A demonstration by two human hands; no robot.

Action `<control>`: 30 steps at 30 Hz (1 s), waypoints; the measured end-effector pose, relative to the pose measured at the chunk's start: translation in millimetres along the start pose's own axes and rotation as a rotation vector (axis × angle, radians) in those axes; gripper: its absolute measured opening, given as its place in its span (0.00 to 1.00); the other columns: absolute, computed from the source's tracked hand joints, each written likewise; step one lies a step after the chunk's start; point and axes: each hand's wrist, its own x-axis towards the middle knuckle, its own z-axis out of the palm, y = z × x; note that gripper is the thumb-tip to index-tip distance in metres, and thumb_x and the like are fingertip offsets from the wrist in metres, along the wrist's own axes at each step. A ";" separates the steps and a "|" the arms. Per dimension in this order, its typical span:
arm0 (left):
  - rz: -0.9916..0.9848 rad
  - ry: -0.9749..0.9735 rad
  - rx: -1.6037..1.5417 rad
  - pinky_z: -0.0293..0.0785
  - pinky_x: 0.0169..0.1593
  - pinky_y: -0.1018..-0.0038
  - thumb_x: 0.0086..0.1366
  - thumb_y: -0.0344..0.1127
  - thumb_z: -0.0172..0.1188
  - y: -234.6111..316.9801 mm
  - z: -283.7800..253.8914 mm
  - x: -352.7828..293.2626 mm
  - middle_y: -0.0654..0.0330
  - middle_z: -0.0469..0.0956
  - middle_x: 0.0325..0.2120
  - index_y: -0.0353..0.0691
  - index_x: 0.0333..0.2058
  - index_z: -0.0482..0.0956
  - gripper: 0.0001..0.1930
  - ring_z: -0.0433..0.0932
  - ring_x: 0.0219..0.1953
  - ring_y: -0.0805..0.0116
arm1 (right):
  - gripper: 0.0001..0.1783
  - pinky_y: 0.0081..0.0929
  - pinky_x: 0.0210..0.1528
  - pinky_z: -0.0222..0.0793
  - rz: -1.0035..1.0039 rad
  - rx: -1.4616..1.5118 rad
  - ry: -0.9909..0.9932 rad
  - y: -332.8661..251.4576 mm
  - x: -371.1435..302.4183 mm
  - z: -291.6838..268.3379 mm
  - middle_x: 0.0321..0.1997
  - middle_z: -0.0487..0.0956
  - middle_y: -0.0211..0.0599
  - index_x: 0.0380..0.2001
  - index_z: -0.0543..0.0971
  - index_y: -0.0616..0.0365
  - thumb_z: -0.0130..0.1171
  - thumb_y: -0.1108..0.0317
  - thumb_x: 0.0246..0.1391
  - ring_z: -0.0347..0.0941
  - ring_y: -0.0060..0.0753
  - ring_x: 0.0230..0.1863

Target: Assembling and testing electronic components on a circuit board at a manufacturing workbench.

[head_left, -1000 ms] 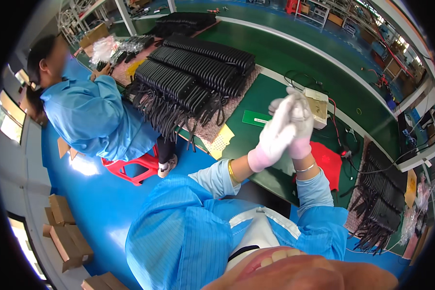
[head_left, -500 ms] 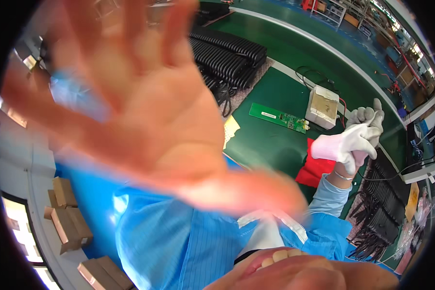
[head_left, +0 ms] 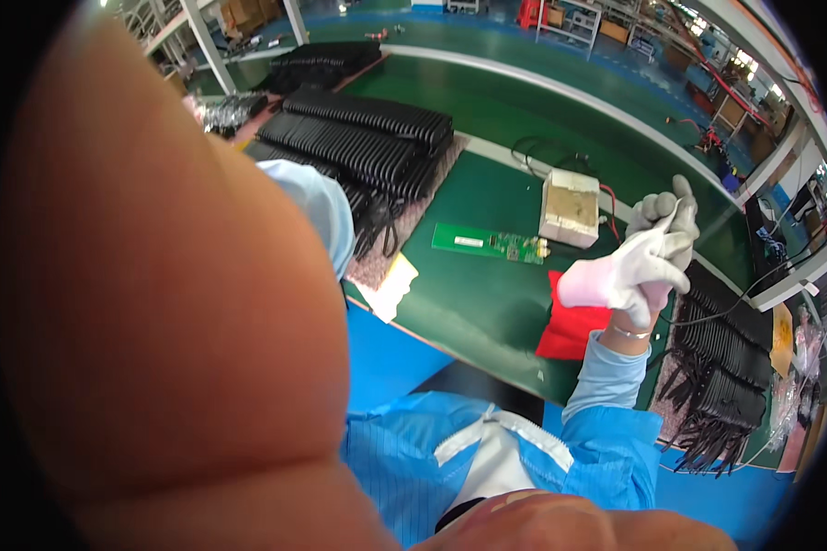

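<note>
My left hand (head_left: 193,312) is bare and so close to the camera that it fills the left side of the view. Its fingers cannot be made out, nor whether it holds anything. A light blue cuff (head_left: 317,207) shows beside it. Over the right part of the bench, my right hand (head_left: 675,220) wears a whitish-grey work glove. It grips a loose white glove (head_left: 606,283) with a pink cuff, which hangs across it to the left. Below that hand lies a red cloth (head_left: 570,326). To its left are a white box (head_left: 570,209) and a green circuit board (head_left: 487,243).
Rows of black cased units with cables (head_left: 368,129) stand on the green bench (head_left: 450,303) at the back left. More black units (head_left: 721,367) lie at the right, beside clear plastic bags (head_left: 786,395). A yellow paper (head_left: 390,289) lies near the front edge. Dark cables run behind the box.
My left hand, earlier spread with its palm showing, has come closer to the camera and moved left. The bench has shifted left in view. My right hand still grips the loose glove.
</note>
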 end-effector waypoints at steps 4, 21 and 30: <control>0.041 0.028 0.132 0.61 0.60 0.50 0.60 0.66 0.55 8.0 -2.8 7.0 0.49 0.66 0.59 0.51 0.62 0.65 0.37 0.65 0.60 0.45 | 0.38 0.34 0.43 0.72 0.225 0.190 0.052 -0.5 4.4 -14.4 0.54 0.68 0.34 0.74 0.43 0.45 0.46 0.59 0.66 0.73 0.34 0.39; -0.311 -0.041 0.474 0.65 0.56 0.54 0.61 0.60 0.55 8.4 -122.0 -34.5 0.50 0.69 0.55 0.49 0.59 0.68 0.32 0.68 0.56 0.50 | 0.31 0.45 0.22 0.65 0.089 -0.480 0.390 -118.6 -42.6 66.8 0.72 0.59 0.27 0.71 0.56 0.44 0.43 0.50 0.68 0.76 0.36 0.40; -0.549 -0.245 0.760 0.66 0.54 0.55 0.62 0.57 0.55 58.2 -98.2 -82.1 0.51 0.70 0.53 0.49 0.58 0.70 0.29 0.69 0.53 0.52 | 0.32 0.44 0.23 0.65 0.106 -0.099 0.513 -68.3 -43.9 22.2 0.72 0.59 0.27 0.70 0.58 0.45 0.39 0.46 0.68 0.75 0.33 0.39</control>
